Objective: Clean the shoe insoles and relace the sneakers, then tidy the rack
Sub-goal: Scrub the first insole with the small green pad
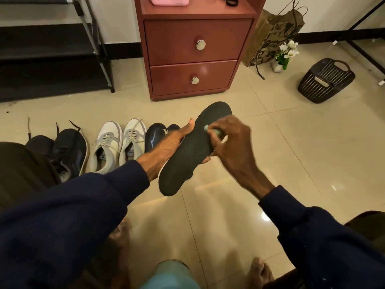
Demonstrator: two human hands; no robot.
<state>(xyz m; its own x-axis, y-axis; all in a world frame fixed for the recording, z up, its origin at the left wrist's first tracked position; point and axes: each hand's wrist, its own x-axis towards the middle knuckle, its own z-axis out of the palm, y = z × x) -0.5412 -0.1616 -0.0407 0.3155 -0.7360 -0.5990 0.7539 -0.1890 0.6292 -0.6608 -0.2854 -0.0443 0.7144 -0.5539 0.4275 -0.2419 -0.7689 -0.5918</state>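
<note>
A black insole [193, 151] is held up over the floor, toe end pointing away from me. My left hand [168, 149] grips it from underneath at the left edge, thumb on the rim. My right hand [229, 138] pinches a small pale green brush or cloth [211, 130] and presses it on the insole's upper half; the item is blurred. On the floor to the left stands a row of shoes: dark sneakers with loose laces [68, 151], white and grey sneakers [118, 142], and dark shoes [155, 136] partly hidden behind my left hand.
A red-brown two-drawer cabinet [193, 57] stands just beyond the insole. A black shoe rack [52, 53] is at the back left. A paper bag [273, 36], a small flower pot [284, 55] and a dark basket [326, 80] sit to the right. My bare feet are below.
</note>
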